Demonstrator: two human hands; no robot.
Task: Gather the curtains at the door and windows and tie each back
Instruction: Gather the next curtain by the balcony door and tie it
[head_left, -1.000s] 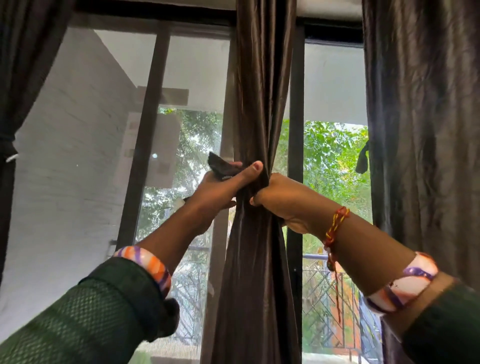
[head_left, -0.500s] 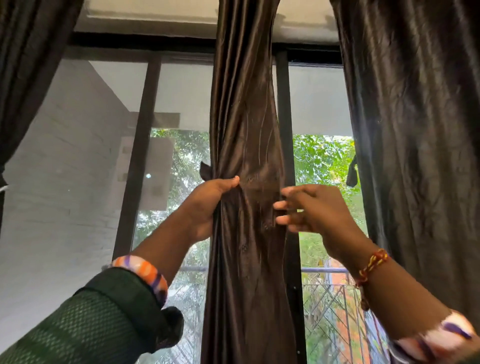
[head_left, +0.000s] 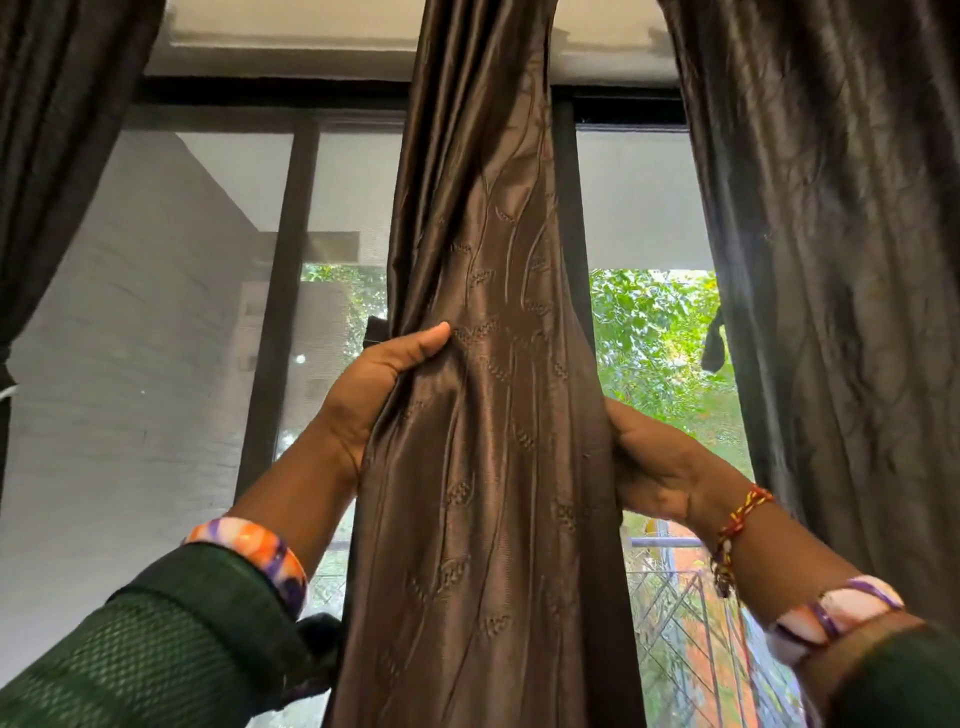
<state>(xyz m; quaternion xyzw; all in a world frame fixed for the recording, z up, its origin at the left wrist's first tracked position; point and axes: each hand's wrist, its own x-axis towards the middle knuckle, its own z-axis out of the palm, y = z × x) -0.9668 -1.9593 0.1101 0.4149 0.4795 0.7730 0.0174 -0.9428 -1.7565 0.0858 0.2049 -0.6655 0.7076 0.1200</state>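
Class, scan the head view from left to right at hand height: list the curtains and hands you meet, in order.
left curtain → left hand → middle curtain → right hand → right curtain

The person is wearing dark green mesh sleeves (head_left: 156, 639), orange-purple-white bangles (head_left: 254, 551), and seemingly a red-yellow thread bracelet (head_left: 740, 514).

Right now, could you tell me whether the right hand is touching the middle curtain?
Touching. The head view shows the right hand gripping the right edge of the middle curtain, fabric covering its fingers.
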